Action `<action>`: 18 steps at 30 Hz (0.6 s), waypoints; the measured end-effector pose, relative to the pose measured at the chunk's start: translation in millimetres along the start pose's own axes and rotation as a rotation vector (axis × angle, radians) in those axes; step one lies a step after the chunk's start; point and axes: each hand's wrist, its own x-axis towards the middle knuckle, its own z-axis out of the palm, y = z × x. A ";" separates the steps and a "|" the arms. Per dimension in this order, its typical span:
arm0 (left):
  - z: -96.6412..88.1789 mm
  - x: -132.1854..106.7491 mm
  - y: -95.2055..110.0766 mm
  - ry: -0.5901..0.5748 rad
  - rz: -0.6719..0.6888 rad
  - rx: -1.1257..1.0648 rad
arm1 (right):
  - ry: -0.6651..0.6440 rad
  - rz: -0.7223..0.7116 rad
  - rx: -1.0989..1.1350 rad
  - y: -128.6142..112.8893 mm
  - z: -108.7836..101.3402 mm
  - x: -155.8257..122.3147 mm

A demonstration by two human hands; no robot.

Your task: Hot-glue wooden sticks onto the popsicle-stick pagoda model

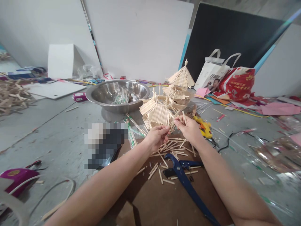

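Right grip is pinching a slim wooden stick; left grip is pressing fingertips together, contents unclear, blocking the lower edge of the ribbed stick pagoda standing mid-frame. Shiny steel basin sitting left of centre.

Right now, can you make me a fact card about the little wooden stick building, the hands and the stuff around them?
Building: pale wooden-stick model with pointed roofs
Left hand: fingers bent by the model's front; grip unclear
Right hand: holding a short pale wooden stick
Brown flat board: under loose cut sticks and a blue long-handled tool
Behind, left: round shiny metal bowl
Right: yellow plastic-looking tool
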 end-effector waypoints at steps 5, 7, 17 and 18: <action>0.1 4.7 2.0 0.015 -0.039 -0.019 | 0.005 -0.008 -0.046 2.5 1.5 1.5; 0.7 6.0 1.4 0.031 -0.055 -0.031 | 0.007 -0.011 -0.050 2.7 1.9 1.6; 2.0 6.3 0.2 0.077 -0.057 -0.039 | 0.076 -0.084 -0.134 2.9 3.9 -0.6; 2.0 6.2 0.2 0.075 -0.053 -0.038 | 0.060 -0.082 -0.137 2.8 3.7 -0.5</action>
